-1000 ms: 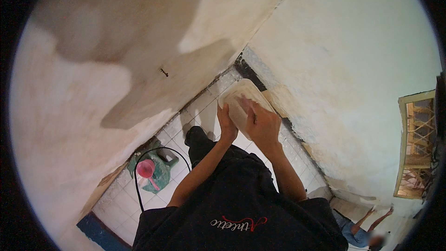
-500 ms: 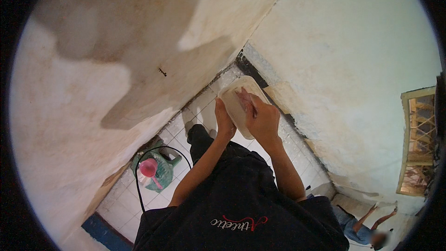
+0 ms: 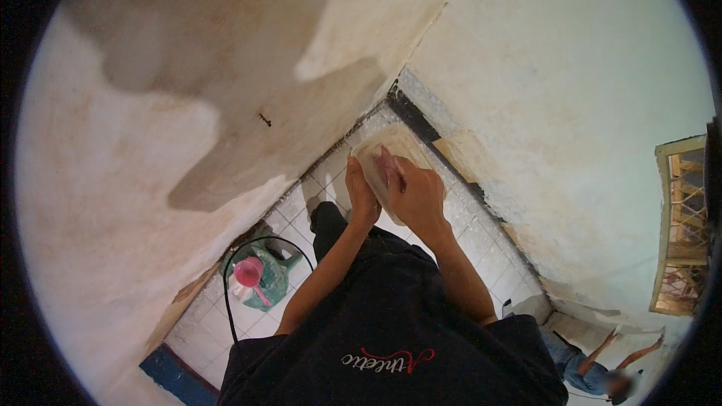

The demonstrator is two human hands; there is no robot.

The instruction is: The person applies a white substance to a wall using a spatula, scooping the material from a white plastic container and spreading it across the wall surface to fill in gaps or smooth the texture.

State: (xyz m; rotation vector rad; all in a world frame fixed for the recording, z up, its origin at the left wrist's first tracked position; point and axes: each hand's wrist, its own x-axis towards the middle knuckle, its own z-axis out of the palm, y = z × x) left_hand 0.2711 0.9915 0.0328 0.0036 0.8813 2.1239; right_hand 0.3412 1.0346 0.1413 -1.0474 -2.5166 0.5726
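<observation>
A pale, rounded rectangular plastic tub [image 3: 406, 137] is held in front of my body, over the tiled floor. My left hand [image 3: 363, 199] grips its left side, with the thumb along the rim. Over the tub's open top, my right hand [image 3: 423, 197] has its fingers closed around a small pinkish, flat-looking piece [image 3: 388, 164], smeared with something pale. Its exact kind is too unclear to name. Whitish matter coats the inside of the tub; my right hand hides part of it.
Two patchy, stained walls [image 3: 526, 98] meet at a corner ahead. On the floor at left, a pink dipper [image 3: 249, 274] lies on a green plastic thing [image 3: 277, 278], near a black cable [image 3: 228, 308]. A small hook [image 3: 265, 119] juts from the left wall. Another person [image 3: 587, 361] reaches up at lower right.
My right hand and the pinkish piece have shifted slightly left and toward me within the tub. My left hand keeps its grip. The whole view has shifted a little.
</observation>
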